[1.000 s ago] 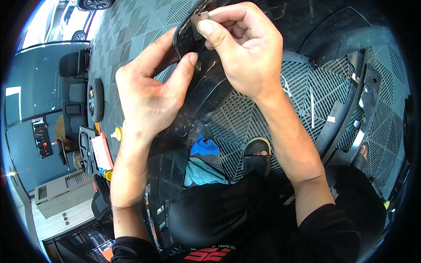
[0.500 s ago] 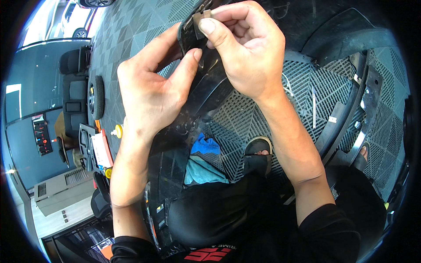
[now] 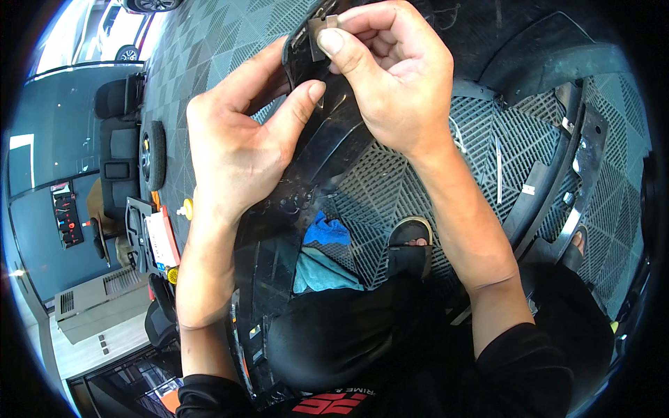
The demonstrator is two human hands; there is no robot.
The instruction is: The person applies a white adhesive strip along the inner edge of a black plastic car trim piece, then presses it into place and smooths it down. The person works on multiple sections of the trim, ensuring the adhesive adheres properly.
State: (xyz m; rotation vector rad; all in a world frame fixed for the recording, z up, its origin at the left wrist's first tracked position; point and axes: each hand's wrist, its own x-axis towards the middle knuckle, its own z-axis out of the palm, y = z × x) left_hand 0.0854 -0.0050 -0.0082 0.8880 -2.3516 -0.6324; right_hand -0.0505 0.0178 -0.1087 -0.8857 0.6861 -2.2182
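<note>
A small flat metal clip (image 3: 318, 47) is pinched between the thumb and forefinger of my right hand (image 3: 404, 90). It lies against the edge of a black plastic car panel (image 3: 301, 68), near the top of the view. Just left of it, my left hand (image 3: 240, 143) grips that panel edge, thumb on the near face and fingers going behind. Those left fingertips are hidden by the panel. Whether the clip is seated on the edge or only touching it, I cannot tell.
Below the panel, a blue cloth (image 3: 326, 230) and a teal cloth (image 3: 324, 270) lie on the grated floor tiles (image 3: 380, 181). Long dark trim pieces (image 3: 589, 160) rest to the right. At the left are a wheel (image 3: 153, 155), black car seats (image 3: 120, 143) and a grey cabinet (image 3: 104, 303).
The metal clip has turned and shifted slightly in my right fingers. My left thumb has moved a little to the right. Otherwise both hands keep their places.
</note>
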